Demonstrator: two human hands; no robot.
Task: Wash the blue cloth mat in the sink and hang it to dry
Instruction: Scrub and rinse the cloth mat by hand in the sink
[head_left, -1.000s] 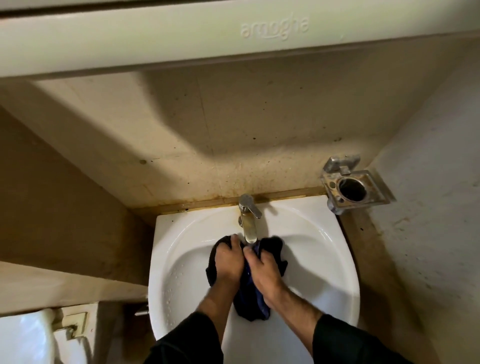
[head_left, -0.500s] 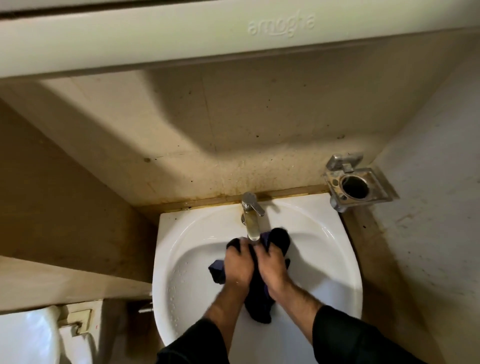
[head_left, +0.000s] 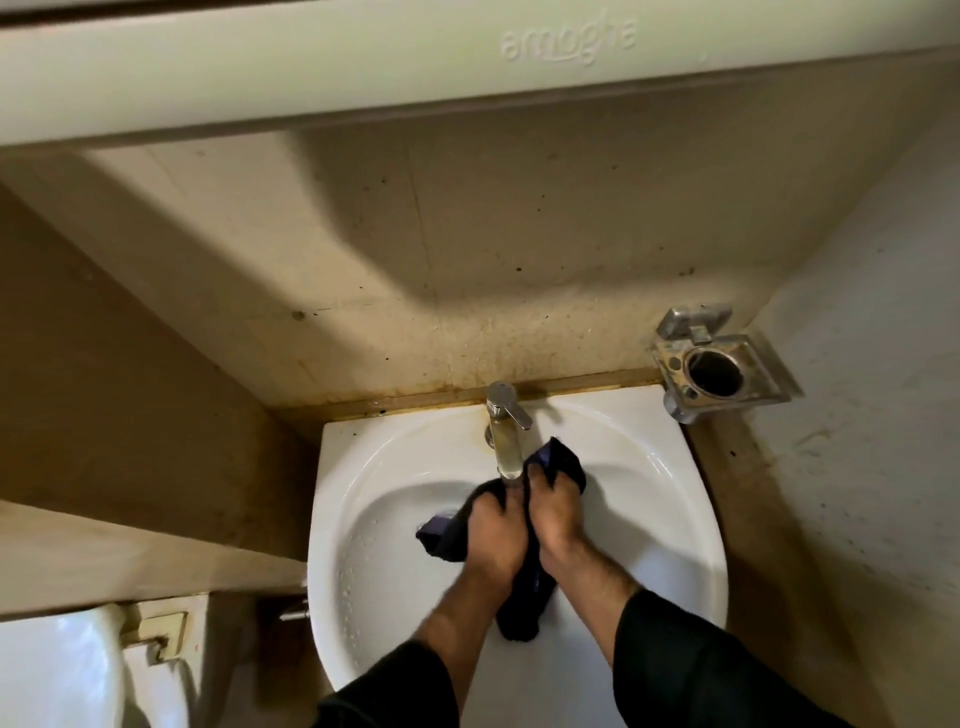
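The dark blue cloth mat (head_left: 524, 597) is bunched up over the white sink (head_left: 670, 499), right under the chrome tap (head_left: 506, 431). My left hand (head_left: 491, 525) grips the cloth on its left side. Pressed close against it, my right hand (head_left: 556, 512) grips the right side. Folds of wet cloth stick out to the left, above the right fingers, and hang down between my wrists. Both forearms wear dark sleeves.
A metal holder (head_left: 719, 364) is fixed to the wall at the sink's right back corner. A stained beige wall rises behind the tap under a pale cabinet edge (head_left: 467, 67). At the lower left stands a white toilet tank (head_left: 57, 670).
Both hands have shifted slightly toward the tap while kneading the cloth; a fold now pokes out to the left of my left hand and another above my right fingers.
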